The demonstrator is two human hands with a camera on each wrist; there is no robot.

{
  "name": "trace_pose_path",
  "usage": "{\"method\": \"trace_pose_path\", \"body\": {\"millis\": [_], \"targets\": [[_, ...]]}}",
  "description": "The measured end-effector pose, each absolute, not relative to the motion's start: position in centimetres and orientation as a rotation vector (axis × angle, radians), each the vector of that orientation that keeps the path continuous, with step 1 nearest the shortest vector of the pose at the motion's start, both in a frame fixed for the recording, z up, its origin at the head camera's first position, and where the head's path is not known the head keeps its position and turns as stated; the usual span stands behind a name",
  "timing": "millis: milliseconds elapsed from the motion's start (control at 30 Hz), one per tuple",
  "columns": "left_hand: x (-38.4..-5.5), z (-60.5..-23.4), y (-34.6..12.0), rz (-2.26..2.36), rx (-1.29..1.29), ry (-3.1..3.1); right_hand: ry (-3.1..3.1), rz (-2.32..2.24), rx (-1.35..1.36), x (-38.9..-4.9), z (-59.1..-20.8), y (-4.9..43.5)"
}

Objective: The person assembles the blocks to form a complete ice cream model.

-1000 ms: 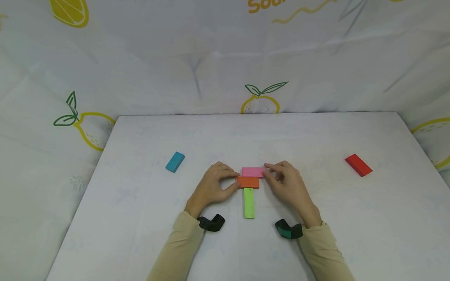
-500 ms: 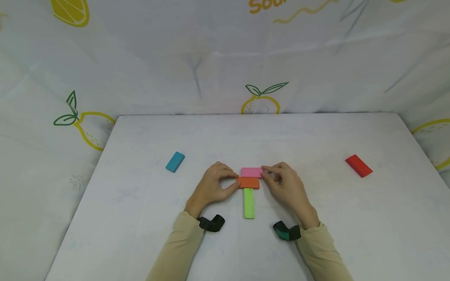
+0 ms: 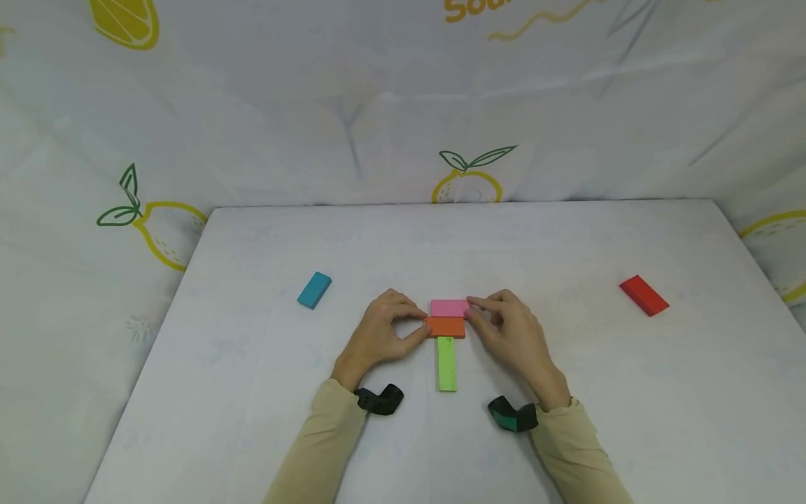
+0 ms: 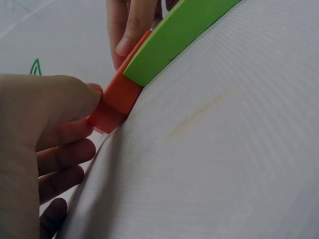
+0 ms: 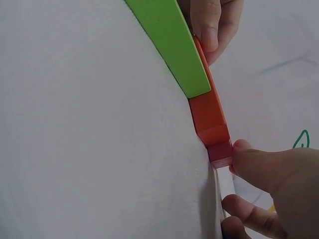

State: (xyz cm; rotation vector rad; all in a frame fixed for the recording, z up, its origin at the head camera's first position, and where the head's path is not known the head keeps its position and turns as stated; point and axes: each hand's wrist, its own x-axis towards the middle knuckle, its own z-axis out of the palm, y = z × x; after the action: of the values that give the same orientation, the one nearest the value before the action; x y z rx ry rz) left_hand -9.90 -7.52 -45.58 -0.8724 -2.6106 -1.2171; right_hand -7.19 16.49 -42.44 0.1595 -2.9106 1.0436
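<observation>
An orange block (image 3: pixel 446 327) lies crosswise at the middle of the table, and a pink block (image 3: pixel 448 308) lies along its far side. From the orange block's near edge a green block (image 3: pixel 446 364) runs lengthwise toward me, its end against the orange in both wrist views. My left hand (image 3: pixel 385 330) pinches the left end of the orange block between thumb and index finger. At the pink block's right end, my right hand (image 3: pixel 513 332) holds it with thumb and index finger. In the right wrist view the right thumb (image 5: pixel 254 162) presses the pink end.
A blue block (image 3: pixel 313 290) lies at the left of the white table (image 3: pixel 220 434), and a red block (image 3: pixel 644 295) at the right. Behind the table hangs a white cloth (image 3: pixel 271 126) with lemon prints. Black bands (image 3: pixel 380 400) sit on both wrists.
The right hand has moved slightly left, and the pink block has slid a little left with it along the orange block. The left hand, orange block and green block have stayed in place.
</observation>
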Motion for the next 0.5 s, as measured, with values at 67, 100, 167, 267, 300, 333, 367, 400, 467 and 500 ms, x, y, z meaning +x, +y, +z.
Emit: {"method": "trace_pose_path", "body": {"millis": [67, 100, 167, 267, 300, 333, 367, 400, 467, 500], "targets": [[-9.91, -45.55, -7.49, -1.218, -0.87, -2.612, -2.916, 1.042, 0.155, -7.18, -42.37, 16.45], [-9.9, -45.53, -7.47, -1.218, -0.868, -2.614, -2.92, 1.04, 0.151, -7.18, -42.36, 16.43], [-9.88, -45.49, -7.45, -1.219, -0.867, -2.616, -2.926, 1.033, 0.145, -7.16, -42.35, 16.36], [-9.84, -45.42, -7.42, -1.21, -0.867, -2.611, -2.923, 1.028, 0.145, -7.07, -42.32, 16.21], [-9.84, -45.41, -7.41, -1.208, -0.87, -2.605, -2.92, 1.027, 0.146, -7.05, -42.32, 16.16], [-9.84, -45.4, -7.4, -1.205, -0.871, -2.599, -2.918, 1.027, 0.147, -7.02, -42.31, 16.09], [-9.84, -45.4, -7.4, -1.204, -0.874, -2.592, -2.916, 1.025, 0.148, -6.99, -42.28, 16.02], [-9.83, -45.39, -7.4, -1.199, -0.874, -2.587, -2.914, 1.021, 0.151, -6.97, -42.27, 15.95], [-9.84, -45.4, -7.41, -1.198, -0.874, -2.576, -2.914, 1.012, 0.153, -6.95, -42.26, 15.86], [-9.86, -45.41, -7.41, -1.198, -0.875, -2.575, -2.915, 1.008, 0.153, -6.96, -42.27, 15.83]]}}
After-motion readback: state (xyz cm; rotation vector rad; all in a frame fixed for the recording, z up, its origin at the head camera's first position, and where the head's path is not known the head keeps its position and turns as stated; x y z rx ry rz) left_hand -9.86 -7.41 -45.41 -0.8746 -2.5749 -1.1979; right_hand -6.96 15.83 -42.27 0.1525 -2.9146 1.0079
